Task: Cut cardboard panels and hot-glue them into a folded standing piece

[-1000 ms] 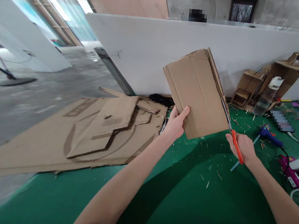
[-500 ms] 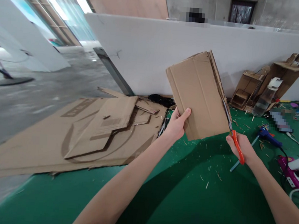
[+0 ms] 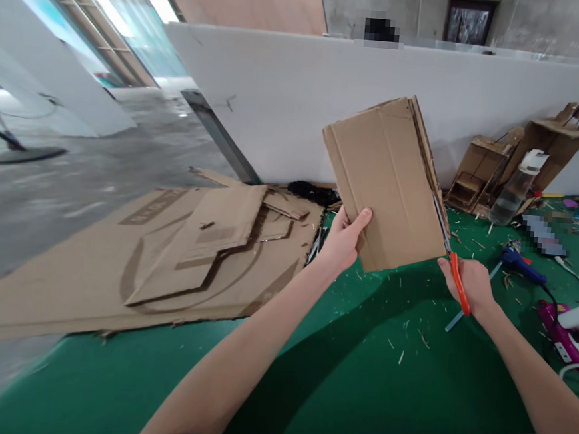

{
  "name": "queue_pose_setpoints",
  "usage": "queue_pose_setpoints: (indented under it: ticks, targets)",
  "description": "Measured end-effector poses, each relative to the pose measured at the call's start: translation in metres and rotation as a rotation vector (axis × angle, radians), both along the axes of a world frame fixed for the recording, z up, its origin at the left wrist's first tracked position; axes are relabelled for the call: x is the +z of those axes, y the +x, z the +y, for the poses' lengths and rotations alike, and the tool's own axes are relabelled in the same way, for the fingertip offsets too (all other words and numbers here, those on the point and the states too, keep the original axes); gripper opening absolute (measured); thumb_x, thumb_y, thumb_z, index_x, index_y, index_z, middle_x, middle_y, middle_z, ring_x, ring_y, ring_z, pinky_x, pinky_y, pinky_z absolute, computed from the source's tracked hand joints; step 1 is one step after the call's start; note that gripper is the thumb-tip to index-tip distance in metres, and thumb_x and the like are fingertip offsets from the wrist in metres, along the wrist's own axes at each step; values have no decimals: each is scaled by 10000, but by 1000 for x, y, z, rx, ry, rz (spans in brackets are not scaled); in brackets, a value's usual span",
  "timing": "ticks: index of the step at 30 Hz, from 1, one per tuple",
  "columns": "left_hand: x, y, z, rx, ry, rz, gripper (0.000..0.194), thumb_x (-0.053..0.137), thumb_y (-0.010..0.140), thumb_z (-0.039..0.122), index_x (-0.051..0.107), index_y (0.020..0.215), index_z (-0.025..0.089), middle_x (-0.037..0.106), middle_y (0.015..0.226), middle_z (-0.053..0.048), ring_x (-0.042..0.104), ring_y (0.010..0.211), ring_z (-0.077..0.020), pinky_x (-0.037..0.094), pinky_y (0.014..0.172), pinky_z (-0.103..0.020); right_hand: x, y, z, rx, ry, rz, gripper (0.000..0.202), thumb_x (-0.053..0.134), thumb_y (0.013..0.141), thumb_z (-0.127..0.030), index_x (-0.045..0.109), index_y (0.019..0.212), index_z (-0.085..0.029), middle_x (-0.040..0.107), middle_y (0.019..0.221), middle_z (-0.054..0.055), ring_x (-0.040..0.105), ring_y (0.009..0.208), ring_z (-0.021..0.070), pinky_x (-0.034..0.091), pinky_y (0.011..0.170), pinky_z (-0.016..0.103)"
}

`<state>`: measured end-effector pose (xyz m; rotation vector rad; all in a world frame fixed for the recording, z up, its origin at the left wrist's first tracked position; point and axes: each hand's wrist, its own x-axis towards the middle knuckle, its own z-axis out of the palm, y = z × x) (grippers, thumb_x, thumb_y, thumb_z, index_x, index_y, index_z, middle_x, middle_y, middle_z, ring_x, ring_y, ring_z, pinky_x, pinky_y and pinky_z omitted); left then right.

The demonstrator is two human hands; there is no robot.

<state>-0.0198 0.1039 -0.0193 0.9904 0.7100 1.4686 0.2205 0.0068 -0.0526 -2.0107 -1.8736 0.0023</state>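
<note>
Fingers of left hand (image 3: 341, 242) around cardboard's (image 3: 389, 191) lower-left edge, thumb on top, forearm slanting up-right.

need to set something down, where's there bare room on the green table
The green table is bare between the large cardboard sheet and the left forearm, and along its near edge between that and the right forearm, short of the scattered scraps. The right side is crowded with the bottle, blue glue gun and pink device.
</note>
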Motion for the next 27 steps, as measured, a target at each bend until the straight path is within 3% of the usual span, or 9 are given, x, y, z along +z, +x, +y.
queue_pose_setpoints:
  ticks: [5, 10, 16, 22, 27]
  targets:
    - [0, 0, -1, -24, 17, -4, 392, 802, 670, 361, 630, 995, 225, 710, 1108, -65, 661, 1031, -234, 527, 931, -398, -1, 8, 0, 153, -12, 238, 496, 358, 911, -598, 472, 608, -222, 578, 568, 38, 540, 529, 176, 328, 532, 269]
    - [-1, 2, -4, -37, 50, 31, 405, 802, 666, 371, 624, 996, 218, 707, 1122, -74, 652, 1051, -244, 530, 917, -394, 2, 8, -1, 232, -53, 324, 510, 303, 937, -566, 588, 719, -204, 638, 697, 59, 598, 638, 187, 402, 586, 268]
    - [-2, 5, -9, -32, 23, 24, 395, 800, 665, 378, 623, 977, 213, 704, 1129, -70, 647, 1065, -244, 527, 921, -389, 9, 3, -3, 141, -73, 285, 526, 276, 955, -552, 638, 833, -192, 667, 745, 70, 627, 694, 202, 409, 621, 274]
    - [-3, 7, -10, -36, 13, 9, 442, 801, 664, 378, 620, 1035, 222, 699, 1145, -66, 636, 1087, -246, 523, 933, -384, 12, 2, -2, -9, -147, 97, 602, 202, 961, -566, 627, 747, -196, 670, 722, 85, 618, 662, 213, 353, 596, 272]
    - [-4, 6, -9, -38, 24, -3, 471, 797, 673, 365, 613, 1087, 237, 691, 1162, -66, 623, 1115, -249, 509, 959, -397, 4, 0, 4, -36, -85, -25, 620, 194, 967, -557, 616, 708, -184, 653, 666, 109, 603, 615, 208, 288, 550, 268]
